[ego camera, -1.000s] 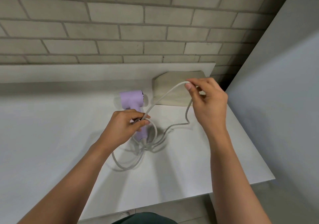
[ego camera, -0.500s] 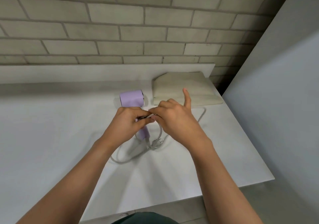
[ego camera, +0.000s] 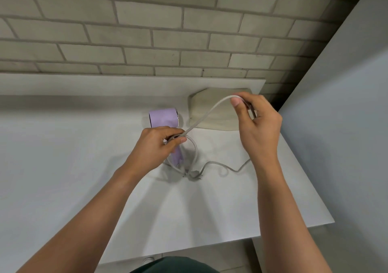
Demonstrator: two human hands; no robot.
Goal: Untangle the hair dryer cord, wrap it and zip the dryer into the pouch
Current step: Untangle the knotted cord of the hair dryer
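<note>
I am seeing a pale brick wall [ego camera: 147, 31] running across the back, a white table [ego camera: 63, 167] sitting before it, a plain grey panel [ego camera: 346, 125] closing the right, soft light falling evenly

Table [ego camera: 63, 157] sits w/ brick wall [ego camera: 147, 31] behind. Dryer [ego camera: 163, 118] lies mid-table toward the back; pouch [ego camera: 210, 113] just R of it, near back R corner. L hand [ego camera: 159, 144] is over dryer's handle, R hand [ego camera: 258, 123] over pouch's R part, cord [ego camera: 196, 149] stretched btwn them. Rest of cord lies on table in front of pouch; plug [ego camera: 196, 177] nearest the person, by handle's end.
</note>
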